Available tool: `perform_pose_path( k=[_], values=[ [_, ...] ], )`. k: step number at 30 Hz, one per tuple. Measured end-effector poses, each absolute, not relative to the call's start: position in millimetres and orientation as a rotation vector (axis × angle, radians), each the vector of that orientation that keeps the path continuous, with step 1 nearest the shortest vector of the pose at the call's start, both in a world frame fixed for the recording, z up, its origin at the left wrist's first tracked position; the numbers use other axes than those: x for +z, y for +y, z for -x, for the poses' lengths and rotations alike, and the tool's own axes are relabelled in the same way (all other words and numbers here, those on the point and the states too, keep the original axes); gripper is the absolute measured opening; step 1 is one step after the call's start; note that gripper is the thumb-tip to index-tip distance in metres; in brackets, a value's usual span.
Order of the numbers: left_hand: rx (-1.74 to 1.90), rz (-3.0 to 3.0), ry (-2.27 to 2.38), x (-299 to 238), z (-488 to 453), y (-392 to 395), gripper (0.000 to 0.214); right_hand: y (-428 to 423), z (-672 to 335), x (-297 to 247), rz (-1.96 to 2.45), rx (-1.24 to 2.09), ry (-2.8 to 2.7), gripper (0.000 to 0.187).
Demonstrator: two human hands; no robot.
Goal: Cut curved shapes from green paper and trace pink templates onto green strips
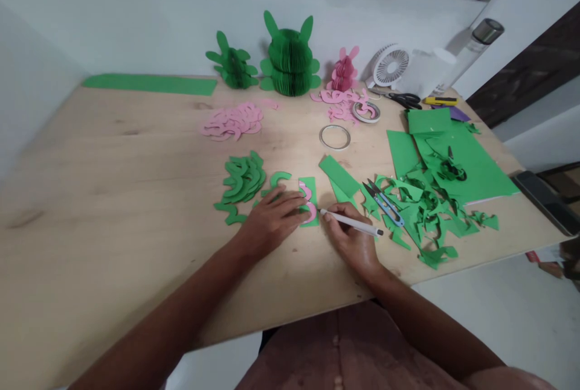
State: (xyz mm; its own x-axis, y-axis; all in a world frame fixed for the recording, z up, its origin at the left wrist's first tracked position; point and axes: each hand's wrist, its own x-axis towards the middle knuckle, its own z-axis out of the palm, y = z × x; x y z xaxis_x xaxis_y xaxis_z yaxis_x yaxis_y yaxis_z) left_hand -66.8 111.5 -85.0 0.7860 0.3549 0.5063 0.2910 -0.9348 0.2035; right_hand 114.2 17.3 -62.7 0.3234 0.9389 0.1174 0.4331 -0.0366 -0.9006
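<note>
My left hand [277, 214] lies flat with its fingers stretched out, the fingertips on a pink curved paper cutout [310, 212]. That cutout rests on a small green paper strip [310, 185]. Just right of the strip, my right hand [356, 240] grips a white pen [353, 222], its tip near the strip's edge. Left of my left hand sits a pile of green curved cutouts [243, 177]. Beyond my right hand are folded green paper strips [339, 175] and blue-handled thread snips [384, 204] with their blades apart.
Green paper scraps [421, 215] and green sheets [475, 160] cover the right side. Pink cutouts [233, 121] and a tape roll [366, 112] lie farther back. Green honeycomb paper figures [290, 61], a white fan [390, 66] and a flask [473, 52] stand along the wall.
</note>
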Motion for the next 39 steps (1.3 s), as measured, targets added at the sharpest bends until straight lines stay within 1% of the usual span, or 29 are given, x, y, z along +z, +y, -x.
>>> perform_pose_path(
  k=[6, 12, 16, 22, 39],
  values=[
    [0.921, -2.854, 0.496, -93, 67, 114, 0.024, 18, -114, -62, 1.648, 0.659, -1.274, 0.013],
    [0.851, -2.854, 0.513, -94, 67, 113, 0.023, 18, -114, -61, 1.658, 0.664, -1.286, 0.013],
    [0.931, -2.852, 0.495, -95, 67, 114, 0.023, 18, -114, -61, 1.662, 0.657, -1.298, 0.014],
    [0.832, -2.869, 0.533, -86, 66, 111, 0.022, 17, -113, -59, 1.677, 0.642, -1.290, 0.013],
    [0.846, -2.855, 0.531, -85, 66, 111, 0.022, 16, -113, -63, 1.672, 0.606, -1.311, 0.012]
  ],
)
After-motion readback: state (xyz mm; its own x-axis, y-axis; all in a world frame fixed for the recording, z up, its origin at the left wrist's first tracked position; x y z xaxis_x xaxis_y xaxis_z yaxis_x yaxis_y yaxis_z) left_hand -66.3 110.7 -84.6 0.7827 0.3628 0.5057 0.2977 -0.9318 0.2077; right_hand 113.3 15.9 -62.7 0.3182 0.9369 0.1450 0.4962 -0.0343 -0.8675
